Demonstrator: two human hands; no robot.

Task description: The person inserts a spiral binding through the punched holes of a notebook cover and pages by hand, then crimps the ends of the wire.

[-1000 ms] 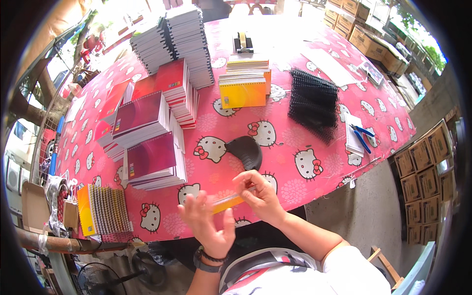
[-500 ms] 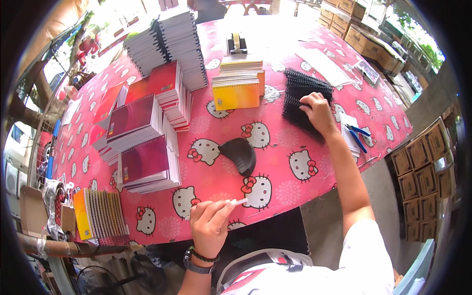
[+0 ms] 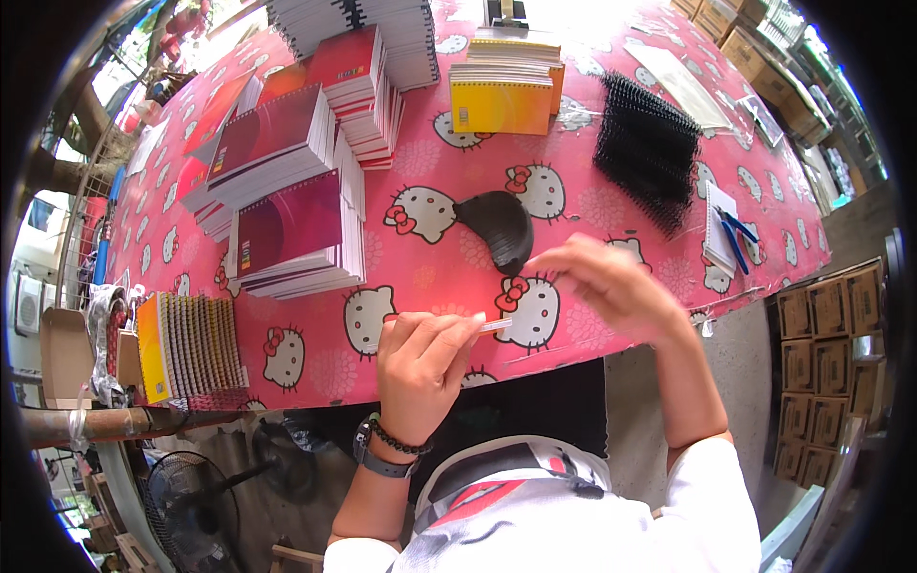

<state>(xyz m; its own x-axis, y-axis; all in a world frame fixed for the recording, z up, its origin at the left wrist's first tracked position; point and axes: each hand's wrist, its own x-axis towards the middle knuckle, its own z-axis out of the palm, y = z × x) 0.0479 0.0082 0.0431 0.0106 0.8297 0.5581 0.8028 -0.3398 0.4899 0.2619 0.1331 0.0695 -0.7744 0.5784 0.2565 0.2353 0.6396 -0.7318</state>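
Note:
My left hand (image 3: 420,358) is closed, pinching a thin white-and-orange thing (image 3: 497,326) that I see edge-on, above the near edge of the table. My right hand (image 3: 616,286) hangs over the table to the right of it, its fingers smeared by motion; whether it holds anything does not show. A smooth black curved object (image 3: 501,224) lies just beyond the two hands. Farther back on the right is a heap of black spiral binding coils (image 3: 645,148). Beside the heap, blue-handled pliers (image 3: 734,239) rest on a small white spiral pad (image 3: 718,215).
Stacks of purple and red notebooks (image 3: 291,224) fill the left side, with tall spiral-bound stacks (image 3: 406,43) behind. Yellow notebooks (image 3: 499,103) stand at the back middle; more bound ones (image 3: 191,344) sit at the near-left corner. A tape dispenser (image 3: 506,13) is beyond. Cartons (image 3: 826,353) are stacked right.
My right hand has left the coil heap and come nearer, toward my left hand. My left hand keeps its pinch on the thin thing. The view has tilted down.

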